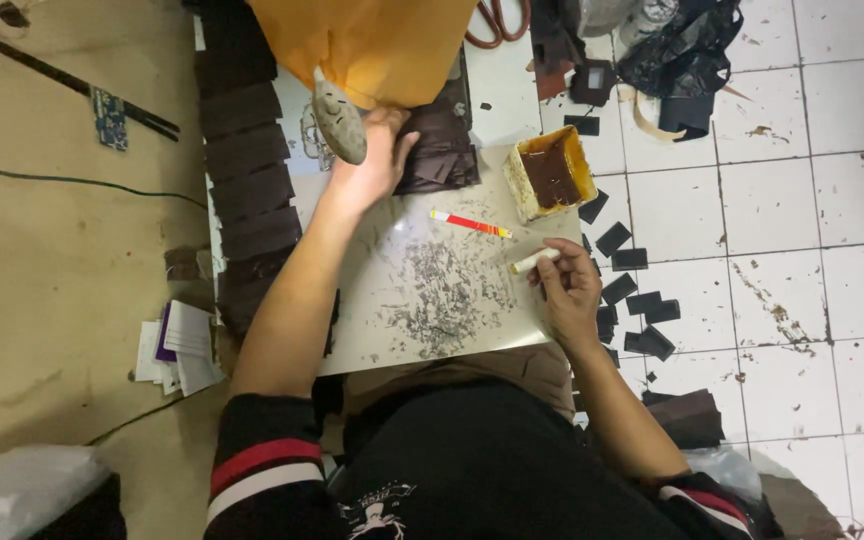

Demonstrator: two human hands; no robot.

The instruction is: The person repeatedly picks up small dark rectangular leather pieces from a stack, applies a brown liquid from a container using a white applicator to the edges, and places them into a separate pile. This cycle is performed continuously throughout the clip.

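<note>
My left hand (372, 160) reaches forward onto a pile of dark brown leather pieces (442, 150) at the far edge of a white work board (422, 300) and seems to grip one. Just left of it lies a grey oval stone (338, 122). My right hand (567, 285) rests at the board's right edge, fingers closed around a small white stick-like tool (534, 262). A red and white pen-like tool (469, 223) lies on the board between the hands. Grey scraps (442, 295) are scattered across the board's middle.
A yellow tub of brown glue (550, 175) stands at the board's far right corner. Dark leather strips (247, 150) are lined up along the left. Small dark cut pieces (632, 290) lie on the white tiled floor. An orange sheet (372, 45) and scissors (497, 18) lie beyond.
</note>
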